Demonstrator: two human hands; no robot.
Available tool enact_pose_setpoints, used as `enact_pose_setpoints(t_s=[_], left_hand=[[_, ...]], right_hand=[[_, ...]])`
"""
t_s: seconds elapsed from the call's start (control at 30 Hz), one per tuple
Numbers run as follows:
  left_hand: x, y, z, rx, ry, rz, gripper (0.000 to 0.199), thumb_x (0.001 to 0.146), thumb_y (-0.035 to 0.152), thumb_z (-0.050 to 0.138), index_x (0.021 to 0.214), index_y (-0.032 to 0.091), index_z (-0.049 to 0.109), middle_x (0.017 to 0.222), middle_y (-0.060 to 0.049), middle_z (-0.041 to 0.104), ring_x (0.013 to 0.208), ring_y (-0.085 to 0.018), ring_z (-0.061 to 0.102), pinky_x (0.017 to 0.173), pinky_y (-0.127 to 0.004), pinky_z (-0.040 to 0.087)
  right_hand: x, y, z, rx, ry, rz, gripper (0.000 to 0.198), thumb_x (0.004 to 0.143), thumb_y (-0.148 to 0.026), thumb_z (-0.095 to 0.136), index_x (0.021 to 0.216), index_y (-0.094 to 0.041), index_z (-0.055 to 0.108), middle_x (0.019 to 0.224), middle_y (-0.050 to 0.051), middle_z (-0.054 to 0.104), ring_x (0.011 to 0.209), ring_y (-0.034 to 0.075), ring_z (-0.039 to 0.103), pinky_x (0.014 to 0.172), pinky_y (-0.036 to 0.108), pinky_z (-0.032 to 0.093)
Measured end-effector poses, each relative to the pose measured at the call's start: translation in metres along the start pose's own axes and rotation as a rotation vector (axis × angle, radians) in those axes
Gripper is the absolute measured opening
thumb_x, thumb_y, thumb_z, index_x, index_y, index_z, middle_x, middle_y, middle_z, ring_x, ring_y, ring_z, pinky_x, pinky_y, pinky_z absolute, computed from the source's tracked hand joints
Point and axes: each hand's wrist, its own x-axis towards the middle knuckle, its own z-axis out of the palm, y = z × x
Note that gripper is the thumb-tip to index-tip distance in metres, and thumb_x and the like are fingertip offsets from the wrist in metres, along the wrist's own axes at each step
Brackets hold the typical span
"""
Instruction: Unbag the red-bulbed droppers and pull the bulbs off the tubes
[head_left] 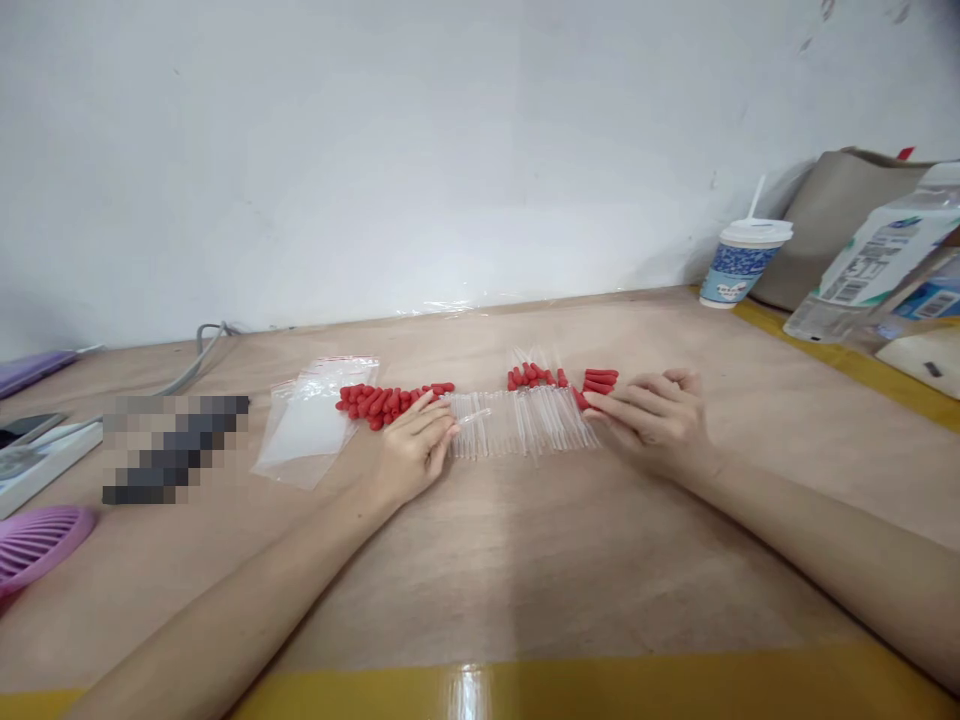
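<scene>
A row of thin clear tubes [525,425] lies side by side on the table between my hands. My left hand [416,445] is closed at the row's left end, and one clear tube [475,415] juts rightward from its fingertips. Just behind that hand lies a pile of red rubber bulbs [382,402]. At the right end, my right hand [660,415] has its thumb and fingers closed on a red rubber bulb [580,398]. Several red bulbs [601,380] are stacked beside its fingertips. Behind the row sit droppers with red bulbs [534,375], their clear stems pointing at the wall.
Clear zip bags [315,415] lie left of the bulbs. Farther left are a pixelated dark object [180,450], a grey cable [191,370] and a pink fan [41,545]. A lidded paper cup [745,262], a plastic bottle [870,265] and a grey-brown bag [814,215] stand right.
</scene>
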Motion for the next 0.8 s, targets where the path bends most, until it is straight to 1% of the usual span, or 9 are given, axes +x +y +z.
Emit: enact_pose_setpoints(t_s=[0.1,0.17,0.23,0.33,0.4,0.5,0.6,0.7,0.8], left_hand=[[0.002,-0.006,0.000,0.041,0.030,-0.105,0.013,0.086,0.020,0.050,0.089,0.017,0.062,0.086,-0.005,0.063,0.077,-0.013,0.062,0.070,-0.027,0.054],[0.005,-0.005,0.003,0.059,0.018,-0.158,0.016,0.087,0.023,0.048,0.094,0.019,0.063,0.081,-0.003,0.058,0.067,-0.010,0.057,0.058,-0.021,0.050],[0.008,-0.004,0.006,0.063,0.000,-0.169,0.022,0.089,0.019,0.043,0.104,0.019,0.060,0.077,-0.002,0.052,0.066,-0.010,0.052,0.057,-0.021,0.048],[0.011,-0.002,0.011,0.045,-0.015,-0.142,0.032,0.088,0.012,0.038,0.116,0.019,0.053,0.081,-0.003,0.050,0.073,-0.012,0.052,0.064,-0.025,0.049],[0.012,-0.003,0.014,0.025,0.000,-0.116,0.034,0.087,0.011,0.039,0.118,0.019,0.051,0.084,-0.004,0.052,0.076,-0.013,0.053,0.067,-0.026,0.049],[0.011,-0.003,0.019,0.018,0.028,-0.029,0.035,0.087,0.011,0.042,0.120,0.018,0.050,0.089,-0.007,0.056,0.083,-0.015,0.056,0.074,-0.028,0.049],[0.012,-0.001,0.022,0.016,-0.004,0.052,0.038,0.086,0.010,0.042,0.123,0.017,0.047,0.091,-0.007,0.060,0.086,-0.017,0.057,0.078,-0.029,0.049],[0.013,0.005,0.021,-0.005,-0.063,0.054,0.039,0.086,0.012,0.040,0.125,0.017,0.044,0.086,-0.006,0.061,0.078,-0.016,0.058,0.074,-0.030,0.050],[0.013,0.010,0.019,-0.059,-0.123,0.023,0.038,0.087,0.019,0.043,0.125,0.017,0.043,0.082,-0.005,0.061,0.070,-0.015,0.058,0.068,-0.029,0.050]], right_hand=[[0.000,0.009,0.006,0.155,-0.071,0.248,0.018,0.081,-0.038,0.056,0.093,-0.027,0.064,0.081,0.001,0.068,0.069,0.015,0.059,0.065,0.031,0.039],[0.001,0.014,0.013,0.220,-0.082,0.456,0.023,0.080,-0.044,0.054,0.089,-0.024,0.063,0.081,0.003,0.067,0.066,0.015,0.058,0.060,0.029,0.042],[0.002,0.022,0.018,0.238,-0.038,0.636,0.027,0.079,-0.046,0.052,0.087,-0.022,0.062,0.078,0.004,0.065,0.062,0.015,0.055,0.057,0.028,0.042],[0.002,0.040,0.025,0.273,0.047,0.800,0.030,0.078,-0.043,0.051,0.092,-0.018,0.062,0.073,0.004,0.062,0.057,0.013,0.050,0.055,0.027,0.041],[0.000,0.050,0.030,0.315,0.055,0.880,0.033,0.077,-0.041,0.051,0.095,-0.016,0.063,0.072,0.004,0.061,0.056,0.013,0.050,0.055,0.027,0.041],[-0.003,0.061,0.039,0.391,0.027,0.953,0.033,0.075,-0.037,0.051,0.095,-0.015,0.064,0.080,0.006,0.063,0.062,0.014,0.054,0.060,0.028,0.044],[-0.005,0.067,0.046,0.435,0.008,1.019,0.034,0.073,-0.035,0.054,0.096,-0.014,0.064,0.081,0.007,0.063,0.067,0.014,0.056,0.064,0.029,0.046],[-0.004,0.071,0.049,0.492,0.020,1.094,0.035,0.069,-0.038,0.060,0.094,-0.013,0.062,0.076,0.005,0.063,0.063,0.013,0.055,0.059,0.026,0.045],[-0.003,0.075,0.049,0.543,-0.043,1.127,0.032,0.066,-0.042,0.064,0.083,-0.015,0.062,0.071,0.004,0.063,0.059,0.014,0.055,0.052,0.025,0.043]])
